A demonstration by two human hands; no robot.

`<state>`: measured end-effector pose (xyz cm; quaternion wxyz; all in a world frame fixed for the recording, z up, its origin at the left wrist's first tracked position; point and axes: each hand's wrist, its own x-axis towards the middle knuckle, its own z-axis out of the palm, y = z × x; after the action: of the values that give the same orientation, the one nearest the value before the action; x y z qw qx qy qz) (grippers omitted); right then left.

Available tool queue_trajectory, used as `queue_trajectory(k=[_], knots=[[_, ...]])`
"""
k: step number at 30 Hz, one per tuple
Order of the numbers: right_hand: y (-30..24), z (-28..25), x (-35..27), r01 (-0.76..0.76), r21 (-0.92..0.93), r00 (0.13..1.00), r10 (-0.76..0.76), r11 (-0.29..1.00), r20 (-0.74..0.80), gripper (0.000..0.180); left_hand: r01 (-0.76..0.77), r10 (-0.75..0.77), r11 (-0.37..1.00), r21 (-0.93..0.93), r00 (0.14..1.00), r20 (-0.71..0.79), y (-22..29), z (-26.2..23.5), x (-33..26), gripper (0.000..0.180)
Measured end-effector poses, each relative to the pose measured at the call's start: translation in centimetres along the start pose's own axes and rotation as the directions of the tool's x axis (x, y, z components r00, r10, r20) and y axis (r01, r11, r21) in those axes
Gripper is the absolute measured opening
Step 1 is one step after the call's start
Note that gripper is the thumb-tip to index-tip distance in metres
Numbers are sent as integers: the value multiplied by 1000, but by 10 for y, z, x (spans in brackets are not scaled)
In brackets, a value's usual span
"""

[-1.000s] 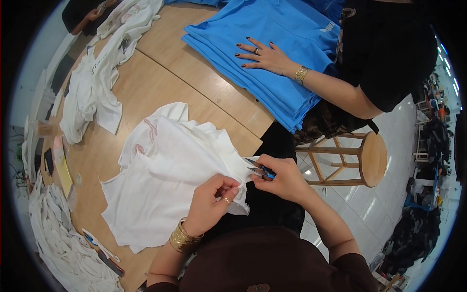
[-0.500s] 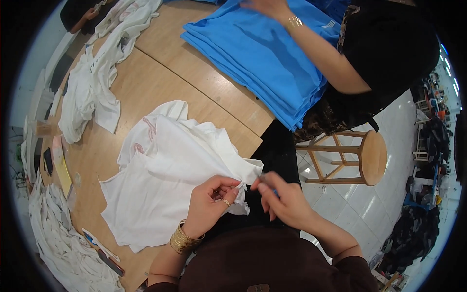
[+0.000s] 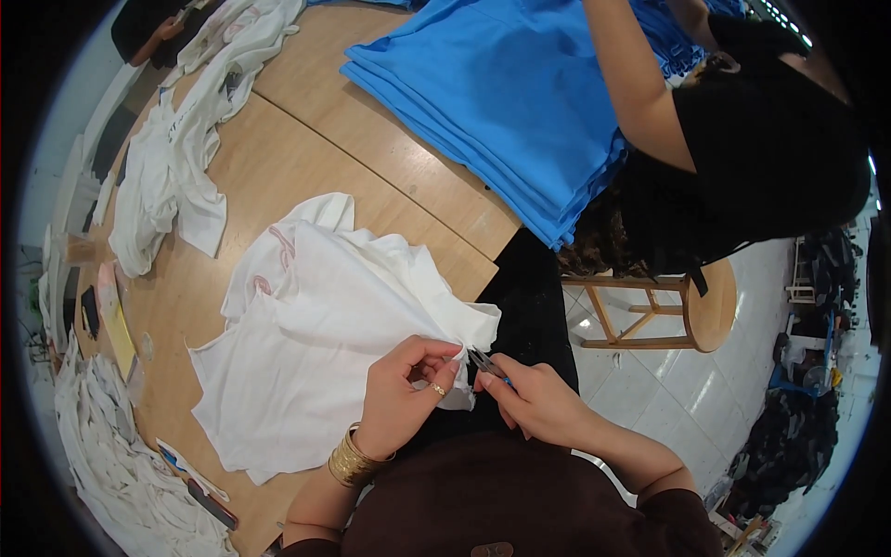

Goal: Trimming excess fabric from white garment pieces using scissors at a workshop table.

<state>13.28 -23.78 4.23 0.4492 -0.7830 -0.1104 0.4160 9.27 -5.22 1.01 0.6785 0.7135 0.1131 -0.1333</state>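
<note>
A white garment (image 3: 316, 343) with pinkish marks near its far left side lies spread on the wooden table, its right edge reaching over the table's edge toward my lap. My left hand (image 3: 401, 395), wearing a ring and a wide gold bracelet, pinches that edge between thumb and fingers. In my right hand (image 3: 540, 401) are small thread snips (image 3: 486, 363) with dark metal blades and a bit of blue showing. The blade tips point left and meet the cloth edge right beside my left fingertips. My palm hides most of the snips' handle.
A neat pile of blue garments (image 3: 492, 102) covers the far right of the table (image 3: 278, 148), where a co-worker in black (image 3: 761, 139) leans over. White garments (image 3: 148, 195) lie far left, more (image 3: 121, 464) near left. A wooden stool (image 3: 710, 306) stands at right.
My right hand has steadied, and the snips' blades now sit at the cloth edge. The co-worker's arm has shifted to the right and away, and the body has leaned farther forward.
</note>
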Motion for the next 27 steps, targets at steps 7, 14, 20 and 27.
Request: queue_trajectory(k=[7,14,20,27], knots=[[0,1,2,-92,114,996,90,989,23,25,-122,127,989,87,991,-45,-4,6,0,18],[11,11,8,-124,432,992,122,893,32,35,-177,191,971,163,979,-74,-8,11,0,18],[24,21,13,-16,292,994,47,956,-101,32,-222,233,963,154,971,-58,-12,9,2,18],[30,26,17,8,192,982,28,981,-185,30,115,-102,950,-290,993,61,-22,3,7,19]])
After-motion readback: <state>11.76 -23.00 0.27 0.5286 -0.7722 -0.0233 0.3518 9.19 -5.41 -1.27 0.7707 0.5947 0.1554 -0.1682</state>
